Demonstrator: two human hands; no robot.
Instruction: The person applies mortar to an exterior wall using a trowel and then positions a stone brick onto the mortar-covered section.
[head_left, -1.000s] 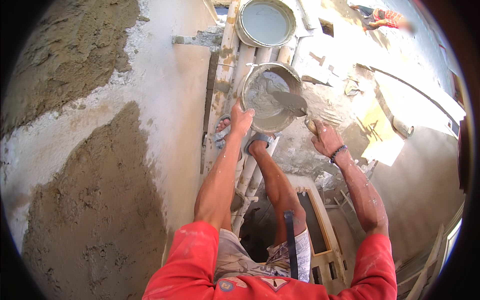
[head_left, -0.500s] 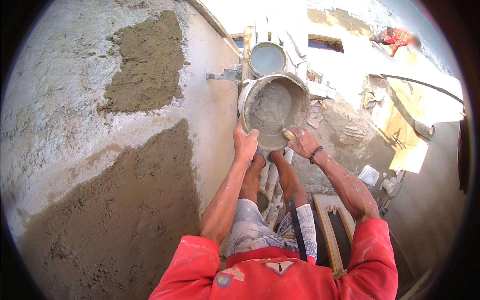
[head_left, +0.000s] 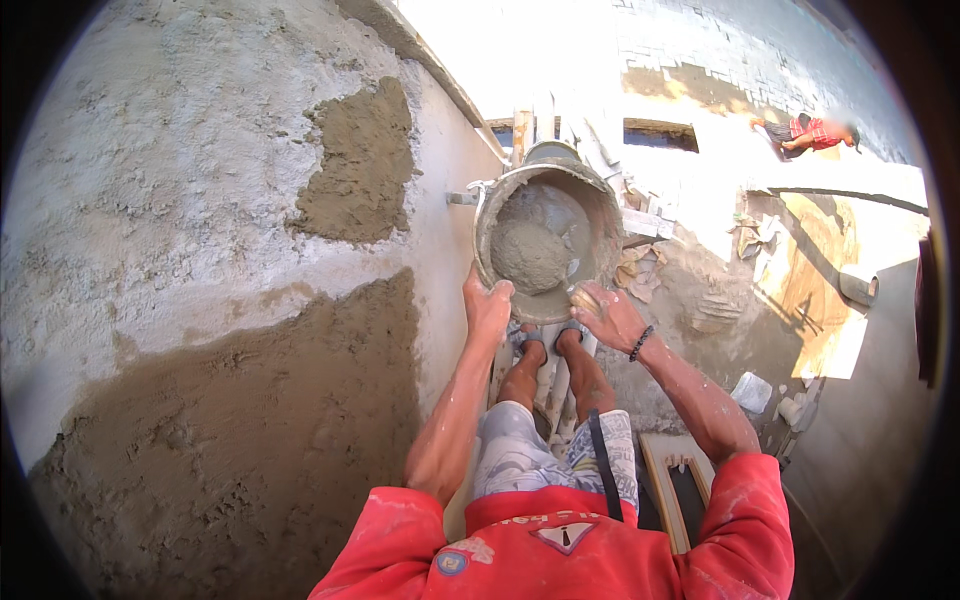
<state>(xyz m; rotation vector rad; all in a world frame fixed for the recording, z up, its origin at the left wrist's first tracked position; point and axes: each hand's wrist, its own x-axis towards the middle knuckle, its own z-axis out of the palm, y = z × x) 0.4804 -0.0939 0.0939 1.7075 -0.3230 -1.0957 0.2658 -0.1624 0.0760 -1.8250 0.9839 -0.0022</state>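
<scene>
"Where was the bucket [head_left: 604,225]?"

"In front of the person, between the two hands, its open mouth showing toward the camera. The sandalled feet [head_left: 571,330] showed just past its near edge; I couldn't tell what bore its weight."

"And what was in it?"

"Wet grey mortar [head_left: 530,257] — a rounded mound to the left, with thinner, shinier slurry beside it. The inner wall on the right was smeared but stood above the mix."

"How were the hands?"

"The left hand [head_left: 489,303] gripped the near-left rim, thumb on top. The right hand [head_left: 608,316] was curled around a short, pale handle [head_left: 583,301] by the near-right rim — I couldn't make out the rest of that tool."

"Any other container?"

"A second bucket [head_left: 550,151], mostly hidden behind the first; only a greyish strip showed, too little to name its contents."
</scene>
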